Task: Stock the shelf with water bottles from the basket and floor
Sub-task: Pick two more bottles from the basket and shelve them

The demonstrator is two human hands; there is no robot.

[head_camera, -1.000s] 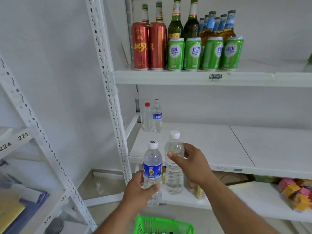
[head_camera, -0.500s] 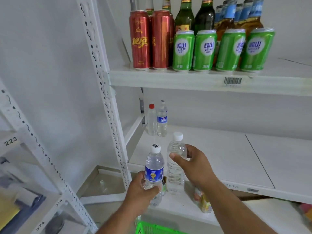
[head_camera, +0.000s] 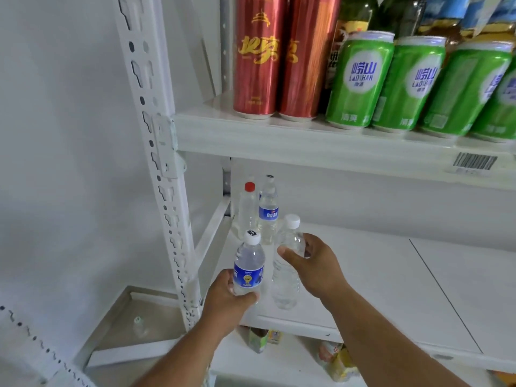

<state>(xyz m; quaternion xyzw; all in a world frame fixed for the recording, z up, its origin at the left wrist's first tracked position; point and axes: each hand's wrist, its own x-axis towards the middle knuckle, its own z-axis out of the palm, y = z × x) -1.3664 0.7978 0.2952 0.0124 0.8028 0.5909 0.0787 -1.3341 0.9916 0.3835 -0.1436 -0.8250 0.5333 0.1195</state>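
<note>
Two clear plastic water bottles stand at the far left corner of the white metal shelf, under an upper shelf of red and green cans, by white walls. Left hand grips a blue-labelled clear bottle over the shelf's near left edge. Right hand curls round an unlabelled white-capped bottle just beside it.

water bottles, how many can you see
4: blue-label bottle in the left hand, plain bottle in the right hand, two bottles at the shelf's back corner.
</note>
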